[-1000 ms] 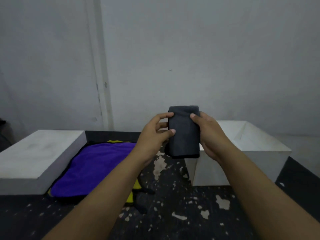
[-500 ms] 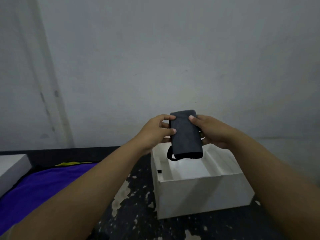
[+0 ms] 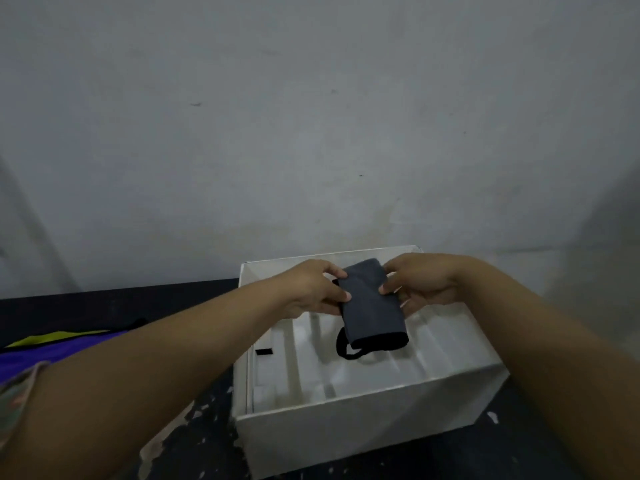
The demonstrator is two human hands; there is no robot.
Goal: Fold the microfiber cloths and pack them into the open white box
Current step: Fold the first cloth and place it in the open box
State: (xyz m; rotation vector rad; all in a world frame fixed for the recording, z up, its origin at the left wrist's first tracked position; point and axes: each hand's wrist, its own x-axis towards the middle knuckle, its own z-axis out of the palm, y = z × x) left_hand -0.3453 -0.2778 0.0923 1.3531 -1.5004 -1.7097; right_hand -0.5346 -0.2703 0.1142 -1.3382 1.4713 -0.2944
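A folded dark grey cloth [image 3: 372,308] with a black hem loop hanging from its near end is held over the open white box [image 3: 363,427]. My left hand [image 3: 311,289] pinches its left edge between thumb and fingers. My right hand [image 3: 420,284] pinches the right edge. The cloth tilts down toward me, above the box's ribbed white interior. At the far left a purple cloth [image 3: 45,351] with a yellow-green edge lies on the dark table.
The black table [image 3: 194,431] has worn pale patches of chipped paint. A grey wall [image 3: 311,133] rises right behind the box. A small black tab [image 3: 263,351] sits on the box's inner left wall.
Both hands have carried the grey cloth to the right and lowered it from in front of the wall to just over the box opening. The view has shifted right and down.
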